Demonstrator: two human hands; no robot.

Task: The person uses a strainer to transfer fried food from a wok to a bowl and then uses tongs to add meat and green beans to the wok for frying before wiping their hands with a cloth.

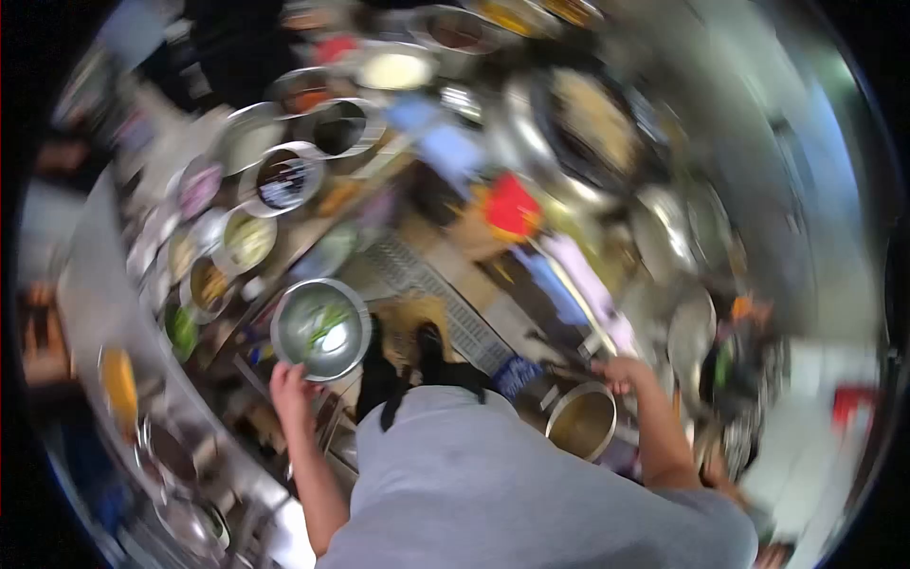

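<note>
My left hand (293, 387) grips the near rim of a round metal bowl (287, 332), which has some green pieces (327, 321) inside. On the right, my right hand (623, 374) is closed around the end of a long thin handle (580, 302). That handle runs up and to the left towards a red and yellow thing (513, 206), too blurred to name. Just left of my right hand and nearer my body stands a metal pot (581, 422) with brownish contents.
Several bowls of ingredients, one with dark liquid (282, 180), line the counter at the upper left. A large wok (592, 123) with light brown contents sits at the upper right. A floor grate (441, 303) lies ahead of my feet. Another person's dark clothing (237, 47) shows at the top left.
</note>
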